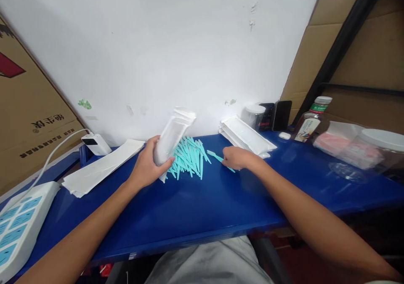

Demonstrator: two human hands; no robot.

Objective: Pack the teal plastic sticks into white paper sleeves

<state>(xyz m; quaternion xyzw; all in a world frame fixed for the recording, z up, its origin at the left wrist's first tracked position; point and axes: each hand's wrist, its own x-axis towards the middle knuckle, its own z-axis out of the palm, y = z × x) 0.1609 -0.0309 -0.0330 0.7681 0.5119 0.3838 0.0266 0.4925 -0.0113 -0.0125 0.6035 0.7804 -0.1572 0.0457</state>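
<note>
My left hand point(150, 161) is closed around a bundle of translucent white plastic sleeves point(174, 134), held tilted over the left side of a teal pile. That pile of slim teal plastic sticks point(189, 155), shaped like eyebrow razors, lies on the blue table point(189, 208). To its right, my right hand point(234, 157) has its fingers closed on one teal eyebrow razor point(215, 155), low over the tabletop. The razor's wider end points left toward the pile. Just behind my right hand lies a stack of white sleeves point(248, 133).
Flat white sheets point(105, 166) lie at left, near a white power bank point(96, 144) with a cable and a power strip point(28, 221). At right stand a lidded jar point(253, 116), phones point(282, 115), a bottle point(311, 122) and a blurred clear tub point(383, 145). A white wall point(189, 44) closes the back.
</note>
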